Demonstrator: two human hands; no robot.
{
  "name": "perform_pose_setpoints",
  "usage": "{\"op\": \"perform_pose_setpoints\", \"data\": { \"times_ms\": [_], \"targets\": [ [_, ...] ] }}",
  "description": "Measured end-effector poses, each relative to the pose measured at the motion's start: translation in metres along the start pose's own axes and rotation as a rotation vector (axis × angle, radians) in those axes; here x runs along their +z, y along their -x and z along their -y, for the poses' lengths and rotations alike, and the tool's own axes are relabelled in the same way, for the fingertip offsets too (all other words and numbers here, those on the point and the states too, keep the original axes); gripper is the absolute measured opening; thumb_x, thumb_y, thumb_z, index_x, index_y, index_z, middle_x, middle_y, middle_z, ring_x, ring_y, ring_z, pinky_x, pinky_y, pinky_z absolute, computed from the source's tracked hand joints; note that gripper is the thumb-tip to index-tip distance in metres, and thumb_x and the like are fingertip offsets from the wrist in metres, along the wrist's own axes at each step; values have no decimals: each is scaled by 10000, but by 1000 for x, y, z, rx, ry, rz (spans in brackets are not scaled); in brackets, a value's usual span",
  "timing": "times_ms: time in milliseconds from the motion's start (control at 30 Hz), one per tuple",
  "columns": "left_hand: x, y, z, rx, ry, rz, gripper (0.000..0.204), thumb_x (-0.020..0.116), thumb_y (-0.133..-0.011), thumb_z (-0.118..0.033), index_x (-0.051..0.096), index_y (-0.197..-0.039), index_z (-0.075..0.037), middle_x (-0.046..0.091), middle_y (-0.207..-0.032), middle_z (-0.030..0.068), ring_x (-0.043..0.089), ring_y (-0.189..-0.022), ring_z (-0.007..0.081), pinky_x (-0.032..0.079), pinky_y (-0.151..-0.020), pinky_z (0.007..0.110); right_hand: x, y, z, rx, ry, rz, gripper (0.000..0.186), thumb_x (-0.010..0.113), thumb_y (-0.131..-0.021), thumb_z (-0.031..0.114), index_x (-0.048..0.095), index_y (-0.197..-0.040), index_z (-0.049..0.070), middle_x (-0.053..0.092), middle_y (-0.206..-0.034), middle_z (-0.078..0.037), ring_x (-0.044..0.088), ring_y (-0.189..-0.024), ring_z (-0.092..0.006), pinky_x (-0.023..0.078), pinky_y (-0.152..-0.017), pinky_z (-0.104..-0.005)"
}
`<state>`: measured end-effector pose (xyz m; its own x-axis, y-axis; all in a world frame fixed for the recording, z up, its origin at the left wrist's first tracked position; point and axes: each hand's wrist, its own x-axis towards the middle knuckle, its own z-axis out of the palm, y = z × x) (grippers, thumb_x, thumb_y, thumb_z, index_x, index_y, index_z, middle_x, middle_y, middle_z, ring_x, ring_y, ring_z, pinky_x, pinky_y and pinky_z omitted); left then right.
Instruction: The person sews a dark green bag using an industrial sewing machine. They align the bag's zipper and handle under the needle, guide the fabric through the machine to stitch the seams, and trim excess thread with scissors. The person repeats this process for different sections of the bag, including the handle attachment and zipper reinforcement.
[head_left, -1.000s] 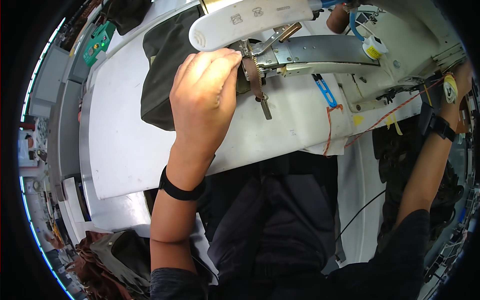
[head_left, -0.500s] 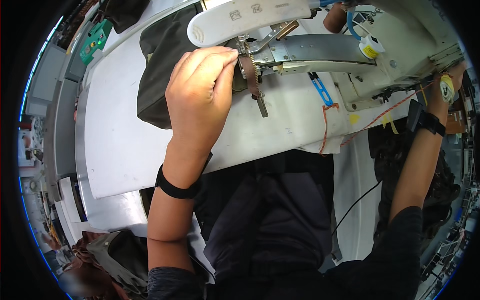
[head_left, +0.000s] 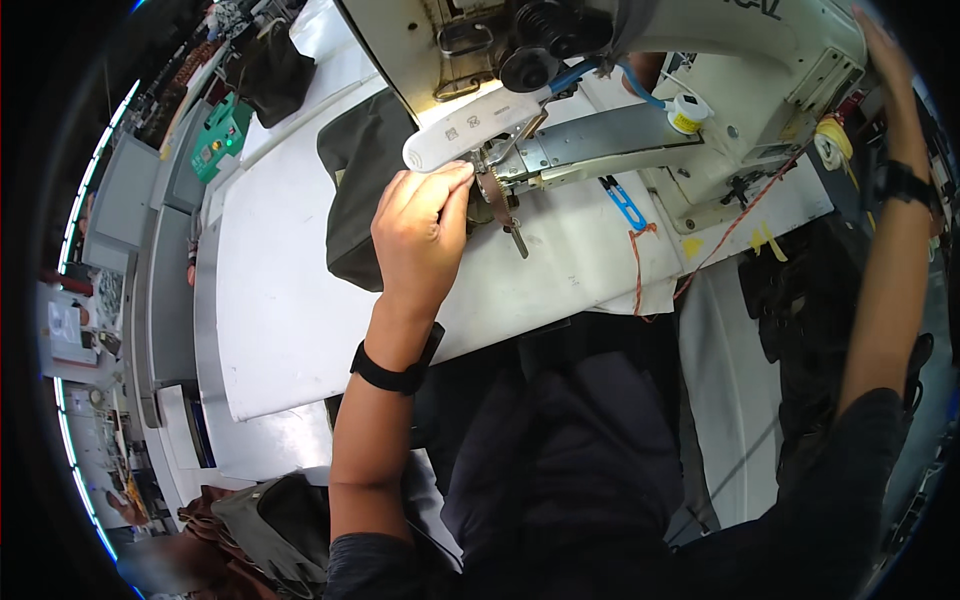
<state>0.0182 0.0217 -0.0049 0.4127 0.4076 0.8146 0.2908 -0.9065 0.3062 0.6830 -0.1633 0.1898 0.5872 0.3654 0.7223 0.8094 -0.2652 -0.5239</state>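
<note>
My left hand (head_left: 420,230) has its fingers closed in a pinch on the edge of a dark olive fabric piece (head_left: 355,180), right beside the presser foot (head_left: 480,160) of a sewing machine (head_left: 750,60). A brown zipper strip (head_left: 492,195) with a metal pull (head_left: 518,238) hangs there over the narrow arm bed (head_left: 620,130), under a long white lamp (head_left: 445,135). My right hand (head_left: 885,55) is raised at the machine's far right side; its fingertips are blurred and hard to make out.
Blue thread snips (head_left: 625,203) with orange cord lie on the white table (head_left: 290,330). A green control box (head_left: 215,140) and a dark bag (head_left: 275,70) are at upper left. A cream roll (head_left: 835,145) hangs right. Bags (head_left: 260,530) sit lower left; dark material (head_left: 790,380) hangs lower right.
My right hand and forearm have risen along the machine's right side. The view has shifted, showing more of the machine's head. My left hand stays pinched beside the presser foot.
</note>
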Motion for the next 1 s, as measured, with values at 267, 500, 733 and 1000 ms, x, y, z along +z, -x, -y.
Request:
{"op": "perform_pose_setpoints", "data": {
  "times_ms": [267, 500, 733, 1000],
  "targets": [
    [-12, -13, 1, -69, 86, 214, 129, 744, -952, -10, 793, -1068, 17, 801, -1095, 156, 762, -987, 286, 584, -914, 354, 43, 129, 44, 186, -306, -392, 701, 580, -1070, 589, 727, -1289, -61, 736, -1108, -98, 635, -1029, -182, 504, -949, -349],
    [-56, -64, 34, -19, 81, 761, 338, 589, -1093, -152, 684, -1385, -10, 698, -1434, 136, 607, -1383, 282, 426, -1188, 379, 26, 351, 196, -27, -415, -316, 183, 646, -1094, 133, 685, -1204, -8, 744, -1119, -94, 687, -980, -128, 551, -937, -294],
    [-25, -95, 56, 119, 234, 876, 382, 592, -1094, -186, 627, -1435, -17, 745, -1322, 131, 672, -1257, 289, 497, -1103, 390, 166, 461, 316, -476, -276, 24, 585, 893, -806, 247, 666, -1320, 85, 626, -977, -23, 615, -922, -237, 450, -871, -390],
    [-16, -105, 50, 365, 188, 763, 323, 637, -985, -120, 735, -1280, -33, 763, -1194, 141, 675, -1153, 369, 500, -1048, 450, 174, 425, 304, -721, -211, 89, 392, 712, -845, 61, 753, -1235, 65, 577, -896, 5, 577, -848, -193, 429, -793, -369]
  ]
}}
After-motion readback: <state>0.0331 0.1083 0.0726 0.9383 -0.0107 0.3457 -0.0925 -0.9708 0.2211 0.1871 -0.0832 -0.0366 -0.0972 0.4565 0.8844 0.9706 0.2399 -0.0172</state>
